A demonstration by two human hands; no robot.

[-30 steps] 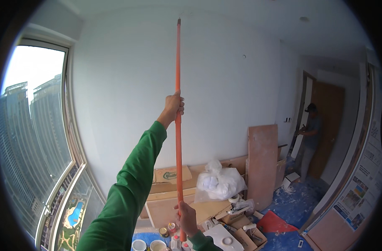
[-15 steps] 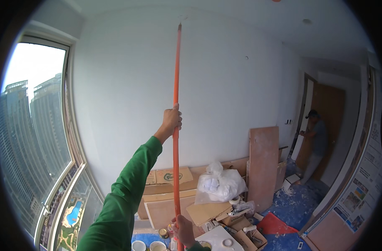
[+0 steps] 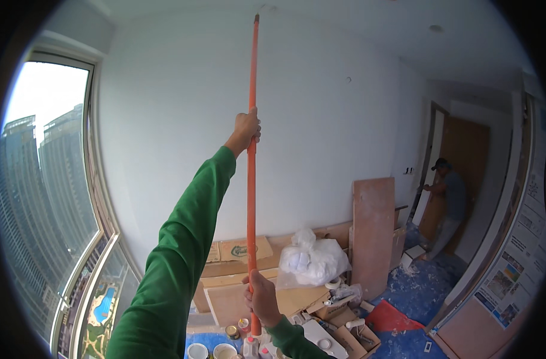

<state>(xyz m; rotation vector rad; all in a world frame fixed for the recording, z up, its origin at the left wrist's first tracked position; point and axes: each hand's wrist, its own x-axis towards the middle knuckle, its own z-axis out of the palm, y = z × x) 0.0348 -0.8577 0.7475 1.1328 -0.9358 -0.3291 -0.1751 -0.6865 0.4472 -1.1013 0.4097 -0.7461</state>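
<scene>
A long orange extension pole [image 3: 252,197] stands nearly upright before me, its dark tip raised high, near where the pale wall meets the ceiling. Whatever is fixed to that tip is too faint to make out. With my arm stretched up and forward in a green sleeve, my left hand [image 3: 247,127] wraps round the pole's upper part. Lower down, close to the bottom end, my right hand [image 3: 264,299] is closed round the same pole.
Tall windows [image 3: 102,239] run along the left. Below the wall are a leaning board [image 3: 373,236], a white plastic bag [image 3: 315,263], cardboard boxes [image 3: 354,332] and open paint cans [image 3: 225,350]. A person [image 3: 451,194] stands by a door at right; blue sheeting [image 3: 416,293] covers the floor.
The pole has risen, its tip now higher up the wall. Both my hands have gone up with it, and its lower end has come into view. The person at right has shifted slightly.
</scene>
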